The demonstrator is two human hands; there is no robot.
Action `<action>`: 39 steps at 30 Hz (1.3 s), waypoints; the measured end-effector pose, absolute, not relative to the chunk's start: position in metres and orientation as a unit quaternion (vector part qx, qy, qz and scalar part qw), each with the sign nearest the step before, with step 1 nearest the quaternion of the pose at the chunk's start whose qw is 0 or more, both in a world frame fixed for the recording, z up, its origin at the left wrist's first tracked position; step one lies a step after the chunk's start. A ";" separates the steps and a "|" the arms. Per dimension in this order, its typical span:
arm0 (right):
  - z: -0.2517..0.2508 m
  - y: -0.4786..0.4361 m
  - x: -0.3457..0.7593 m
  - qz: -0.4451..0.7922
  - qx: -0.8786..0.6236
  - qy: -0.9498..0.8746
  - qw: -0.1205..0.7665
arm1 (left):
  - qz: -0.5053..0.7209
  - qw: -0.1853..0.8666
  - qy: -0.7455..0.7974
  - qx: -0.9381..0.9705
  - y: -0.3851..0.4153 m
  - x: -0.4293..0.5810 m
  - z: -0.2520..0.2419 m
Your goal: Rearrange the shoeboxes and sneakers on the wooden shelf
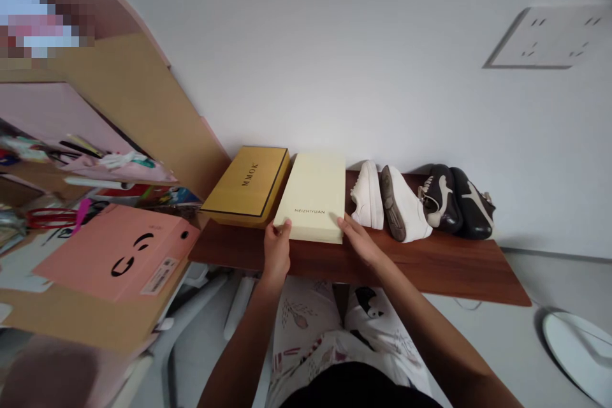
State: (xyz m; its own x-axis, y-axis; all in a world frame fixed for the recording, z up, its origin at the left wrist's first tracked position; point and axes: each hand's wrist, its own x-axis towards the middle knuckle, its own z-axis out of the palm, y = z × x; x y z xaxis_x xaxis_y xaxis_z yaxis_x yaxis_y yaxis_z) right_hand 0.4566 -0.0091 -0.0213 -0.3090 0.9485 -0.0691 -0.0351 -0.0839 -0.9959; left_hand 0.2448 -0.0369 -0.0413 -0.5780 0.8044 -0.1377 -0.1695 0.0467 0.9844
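A cream shoebox (313, 185) marked MEIZHIYUAN rests on a dark wooden bench (401, 268). My left hand (277, 252) grips its front left corner, thumb on the lid. At the front right corner, my right hand (359, 237) holds it with the thumb on top. Some fingers of both hands are hidden by the box. Close by on the left lies a yellow MMOK shoebox (251, 182) with a black edge. White sneakers (368, 197) sit just right of the cream box, one tipped on its side. Black shoes (471, 204) with pale stripes stand further right.
On the left, a desk (95, 325) carries a pink box (119, 248), red-handled scissors (50, 218) and clutter. The wall behind has a socket plate (549, 38). A round white object (578, 350) lies on the floor at right.
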 end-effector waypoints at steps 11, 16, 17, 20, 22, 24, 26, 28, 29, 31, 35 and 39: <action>-0.054 0.007 0.447 0.604 -0.436 -0.522 0.414 | 0.634 0.345 0.625 0.297 -0.031 0.245 -0.051; -0.057 0.016 0.437 0.584 -0.441 -0.538 0.418 | 0.613 0.326 0.645 0.318 -0.023 0.243 -0.049; -0.056 0.014 0.437 0.577 -0.456 -0.535 0.416 | 0.606 0.316 0.654 0.325 -0.023 0.243 -0.048; -0.048 0.002 0.453 0.535 -0.506 -0.513 0.441 | 0.599 0.250 0.684 0.333 -0.029 0.249 -0.043; -0.041 -0.009 0.482 0.490 -0.514 -0.507 0.489 | 0.616 0.180 0.684 0.347 -0.039 0.262 -0.038; -0.037 -0.020 0.523 0.429 -0.519 -0.501 0.543 | 0.633 0.143 0.653 0.390 -0.049 0.282 -0.033; -0.038 -0.030 0.567 0.350 -0.563 -0.471 0.582 | 0.625 0.179 0.606 0.459 -0.055 0.309 -0.032; -0.046 -0.035 0.604 0.282 -0.615 -0.435 0.594 | 0.581 0.263 0.561 0.528 -0.052 0.337 -0.035; -0.052 -0.037 0.619 0.260 -0.639 -0.423 0.588 | 0.553 0.301 0.546 0.553 -0.047 0.350 -0.038; -0.065 -0.037 0.637 0.245 -0.676 -0.421 0.553 | 0.509 0.351 0.542 0.570 -0.031 0.373 -0.047; -0.080 -0.028 0.645 0.289 -0.703 -0.457 0.462 | 0.464 0.373 0.615 0.518 0.009 0.399 -0.064; -0.076 -0.015 0.646 0.319 -0.691 -0.502 0.410 | 0.432 0.432 0.618 0.494 0.029 0.404 -0.069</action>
